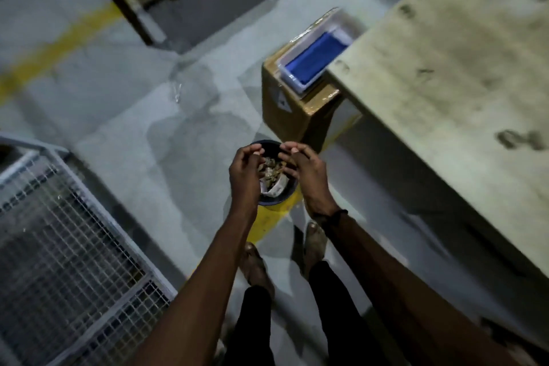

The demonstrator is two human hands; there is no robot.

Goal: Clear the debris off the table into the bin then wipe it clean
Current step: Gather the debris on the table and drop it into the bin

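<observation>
A small dark round bin (274, 198) stands on the floor at my feet, left of the table. Inside it lie brownish debris (271, 171) and crumpled white paper. Both my hands hover right over its mouth, fingers loosely curled, and I see nothing held in either. My left hand (246, 171) covers the bin's left rim; my right hand (303, 169) covers the right rim. The table (445, 68), pale and smudged with dark stains, fills the right side. A blue cloth (312, 58) lies in a white tray on a cardboard box by the table's corner.
The cardboard box (292, 116) stands on the floor just behind the bin. A metal mesh cage (65, 246) sits at the lower left. Yellow floor lines (59, 47) cross the grey floor. A dark frame and shelving stand at the top.
</observation>
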